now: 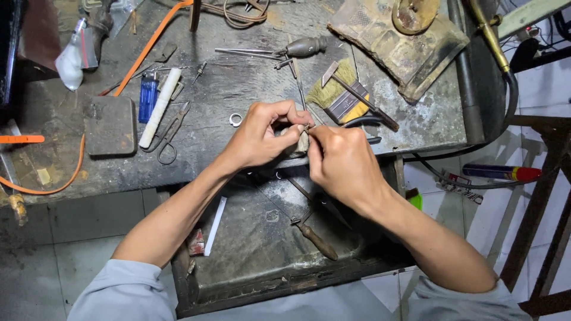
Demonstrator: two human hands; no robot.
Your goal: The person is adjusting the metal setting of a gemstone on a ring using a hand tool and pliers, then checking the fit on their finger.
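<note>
Left hand [259, 138], centre of the frame, fingers curled and pressed around a small pale lump [301, 142] at the bench's front edge; right hand [342, 163] just beside it, thumb and forefinger pinched on something tiny at the top of that lump, too small to identify. Probably fine fitting or filing work: best done with both wrists braced against the bench edge, the lump kept steady, pressure light, strokes short. At far left of the frame, an orange hose [77, 166] looping across the worn bench top [416, 119], well apart from the hands. Next, a dark flat block [110, 126], then a blue lighter [147, 98] and a white stick [159, 107] lying side by side, and thin scissors [169, 137] just beside them. Near the left hand, a small metal ring [236, 120], easily knocked off by a sweeping knuckle. Below the hands, an open metal tray [250, 244] holding a wooden-handled tool [315, 239], well placed for catching a dropped piece. Above the right hand, a brush [342, 95] and a small hammer [360, 98] close by, leaving little room upward. Right of the bench edge, a drop to tiled floor with a spray can [502, 173]; freest room toward the lower centre, over the tray.
</note>
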